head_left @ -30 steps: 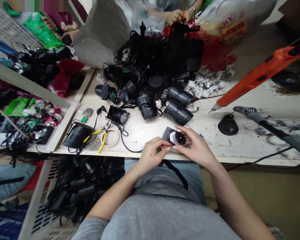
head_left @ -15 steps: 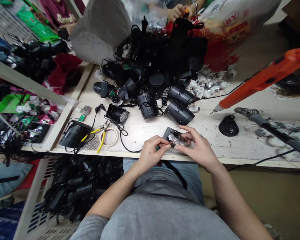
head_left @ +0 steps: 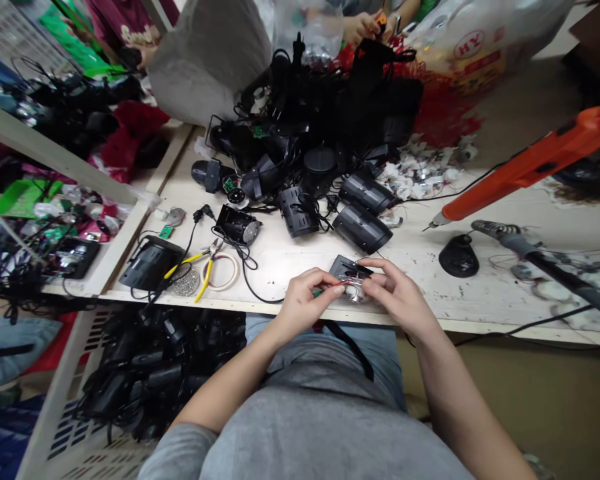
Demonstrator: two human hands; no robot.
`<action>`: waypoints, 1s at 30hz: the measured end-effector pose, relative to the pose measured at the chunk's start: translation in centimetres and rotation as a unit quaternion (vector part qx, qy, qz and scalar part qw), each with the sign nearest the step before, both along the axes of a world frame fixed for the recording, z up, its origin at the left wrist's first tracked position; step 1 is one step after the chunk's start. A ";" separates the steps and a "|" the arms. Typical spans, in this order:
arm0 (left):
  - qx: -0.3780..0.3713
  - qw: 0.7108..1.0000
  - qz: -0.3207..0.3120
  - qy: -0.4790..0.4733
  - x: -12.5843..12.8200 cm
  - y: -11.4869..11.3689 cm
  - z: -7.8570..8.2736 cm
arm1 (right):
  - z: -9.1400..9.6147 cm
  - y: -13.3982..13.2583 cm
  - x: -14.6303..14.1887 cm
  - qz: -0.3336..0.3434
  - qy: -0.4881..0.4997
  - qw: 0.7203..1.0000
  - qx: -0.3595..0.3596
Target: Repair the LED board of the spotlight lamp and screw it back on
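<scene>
Close to the bench's front edge my two hands work side by side over a small black housing. My left hand is closed, thumb and forefinger pinching a thin red wire. A bit of green shows beside those fingertips, too small to name. My right hand is closed on a small part with a clear, silvery face; the fingers hide much of it. Beyond my hands lie black cylindrical housings. To the left are yellow-handled pliers, a tape roll and a coil of solder wire.
An orange electric screwdriver hangs at the right, above a black teardrop-shaped piece and a soldering iron. Black lamps and cables pile up at the back. A crate stands below left. A co-worker's hands are across the bench.
The part in my right hand has turned, so its clear round face no longer points up. My right fingers have shifted around it. My left hand keeps its pinch. The view has moved slightly.
</scene>
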State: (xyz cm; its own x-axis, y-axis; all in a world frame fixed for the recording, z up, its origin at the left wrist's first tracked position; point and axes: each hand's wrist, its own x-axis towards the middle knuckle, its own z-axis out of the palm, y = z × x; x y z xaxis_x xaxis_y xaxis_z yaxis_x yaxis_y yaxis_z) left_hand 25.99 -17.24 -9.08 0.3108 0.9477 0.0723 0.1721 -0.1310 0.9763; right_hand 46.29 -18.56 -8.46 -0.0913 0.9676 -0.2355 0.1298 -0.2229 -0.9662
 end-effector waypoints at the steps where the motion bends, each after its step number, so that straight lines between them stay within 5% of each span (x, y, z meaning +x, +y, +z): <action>1: 0.001 1.000 -0.001 -0.001 0.0 0.0 0.2 | 0.2 0.0 -0.1 0.000 0.011 1.000 -0.004; 16: -0.028 0.999 0.009 -0.041 0.3 -0.2 -0.4 | 0.1 -0.3 -0.4 -0.035 0.012 0.999 -0.018; 30: 0.138 0.990 0.008 0.014 0.4 0.1 -0.8 | -1.6 -0.6 -0.8 -0.078 -0.165 0.969 0.164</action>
State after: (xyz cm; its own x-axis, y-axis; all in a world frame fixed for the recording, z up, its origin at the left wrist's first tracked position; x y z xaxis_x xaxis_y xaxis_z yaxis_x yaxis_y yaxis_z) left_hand 26.38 -17.17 -9.90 0.3016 0.8980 0.3203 0.2036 -0.3889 0.8985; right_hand 45.48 -19.16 -10.07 0.0913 0.9913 0.0950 0.4338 0.0462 -0.8998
